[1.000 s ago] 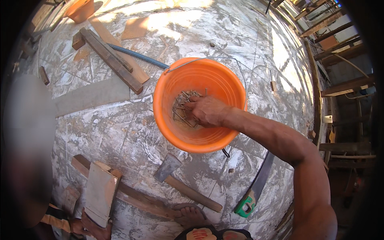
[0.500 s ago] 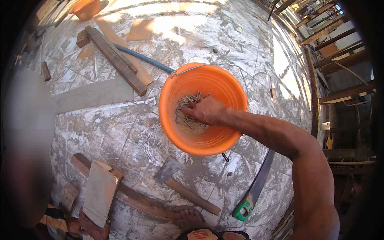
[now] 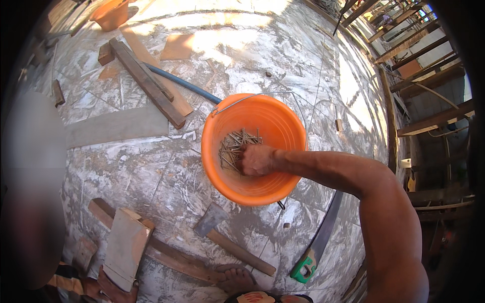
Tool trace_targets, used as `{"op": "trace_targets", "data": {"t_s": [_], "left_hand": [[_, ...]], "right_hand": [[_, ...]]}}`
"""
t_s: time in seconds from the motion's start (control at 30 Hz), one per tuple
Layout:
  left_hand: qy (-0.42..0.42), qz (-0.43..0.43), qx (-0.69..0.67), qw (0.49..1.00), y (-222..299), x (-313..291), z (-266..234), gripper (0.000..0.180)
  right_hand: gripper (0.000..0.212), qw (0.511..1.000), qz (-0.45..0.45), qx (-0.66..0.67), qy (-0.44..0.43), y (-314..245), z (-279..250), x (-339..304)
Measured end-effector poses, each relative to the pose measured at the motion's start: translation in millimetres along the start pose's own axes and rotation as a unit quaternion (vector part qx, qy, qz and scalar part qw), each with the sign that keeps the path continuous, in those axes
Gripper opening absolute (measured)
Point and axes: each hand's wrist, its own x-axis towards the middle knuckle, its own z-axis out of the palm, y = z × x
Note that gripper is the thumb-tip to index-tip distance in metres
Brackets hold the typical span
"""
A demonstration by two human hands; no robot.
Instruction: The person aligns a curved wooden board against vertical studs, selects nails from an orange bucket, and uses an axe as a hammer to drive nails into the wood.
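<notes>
My right hand (image 3: 256, 159) is down inside an orange bucket (image 3: 288, 121), its fingers curled in closed on the nails at the bottom. The pile of nails (image 3: 233, 146) shows beside my knuckles, while what lies under my fingers is hidden. My forearm reaches in over the bucket's right rim. A thin wire handle (image 3: 295, 96) rests up along the far side of the bucket. No part of my left hand shows.
Near me lie a hammer (image 3: 237, 246) with a broad metal head and a green-handled handsaw (image 3: 322, 234). Wooden beams (image 3: 146, 83) and a blue hose (image 3: 184, 87) lie beyond. At lower left, another person's hand (image 3: 95, 289) is by a board block (image 3: 124, 247). Timber framing (image 3: 429, 126) stands right.
My right hand has curled in tighter and shifted slightly nearer me within the bucket. The bucket sits slightly lower in view.
</notes>
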Motion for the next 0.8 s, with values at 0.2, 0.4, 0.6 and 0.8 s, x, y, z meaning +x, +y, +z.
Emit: {"op": "trace_targets", "data": {"t_s": [0.2,0.4,0.6,0.8], "left_hand": [[0.033,0.020,-0.020,0.999,16.7,6.8,-4.9,0.113],[-0.035,0.029,0.116,0.992,-9.5,-1.3,-0.9,0.098],[-0.054,-0.007,0.090,0.994,-20.5,-1.0,11.3,0.109],[-0.116,-0.204,-0.312,0.921,3.6,3.3,5.4,0.125]], "right_hand": [[0.011,0.977,0.073,0.192,0.055,3.7,-14.8,-6.2],[0.011,0.730,0.282,0.597,0.177,7.0,-14.7,-29.3],[0.018,0.834,0.216,0.491,0.131,1.1,-9.8,-22.6],[0.021,0.915,0.179,0.358,0.054,-20.9,-13.5,-15.2]]}}
